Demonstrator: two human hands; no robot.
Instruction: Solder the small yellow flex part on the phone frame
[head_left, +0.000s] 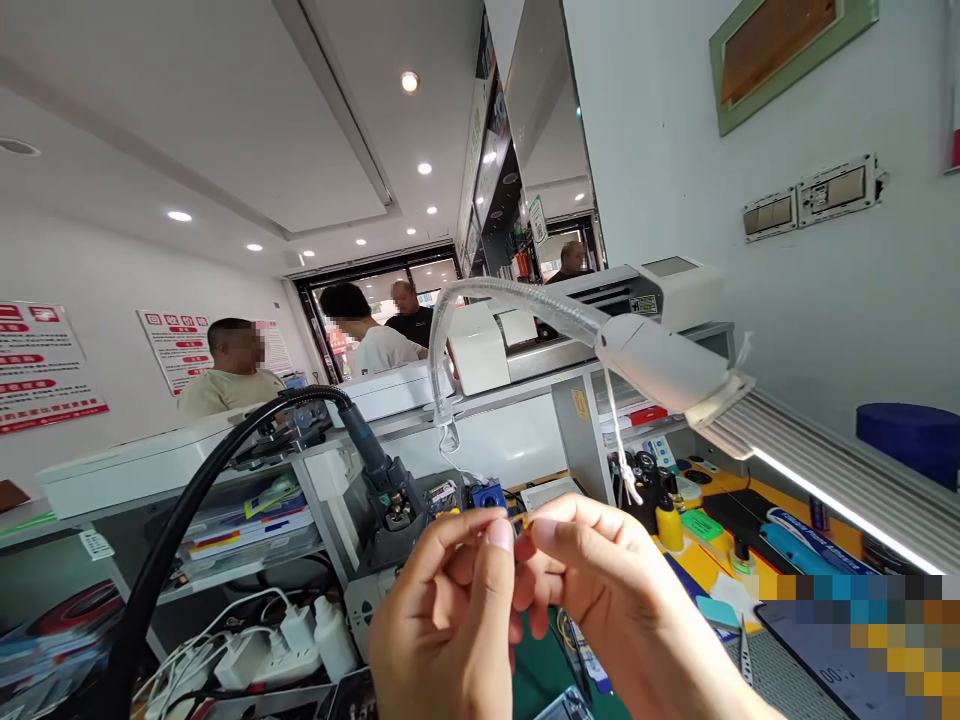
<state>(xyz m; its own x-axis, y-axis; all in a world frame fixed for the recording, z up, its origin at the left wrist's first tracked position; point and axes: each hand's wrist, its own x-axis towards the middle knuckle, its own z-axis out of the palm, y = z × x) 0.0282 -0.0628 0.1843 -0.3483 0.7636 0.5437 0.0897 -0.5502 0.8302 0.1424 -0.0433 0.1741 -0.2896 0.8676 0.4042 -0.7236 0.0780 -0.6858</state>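
My left hand (454, 620) and my right hand (611, 585) are raised close together above the workbench, fingertips almost meeting. Between their pinched thumbs and forefingers sits a tiny orange-gold piece (523, 521), too small to name. Both hands are closed, and the other fingers curl inward behind. Below them lies a green work mat (534, 655), partly covered by my hands. A phone-like device (566, 705) shows at the bottom edge, cut off by the frame.
A lit lamp (675, 370) arches over the right side. To the left are a black flexible hose (187, 470) and a power strip (266, 660). Bottles, including a yellow bottle (669, 522), tweezers (745, 655) and a phone (825, 660) lie right. Several people stand beyond the counter.
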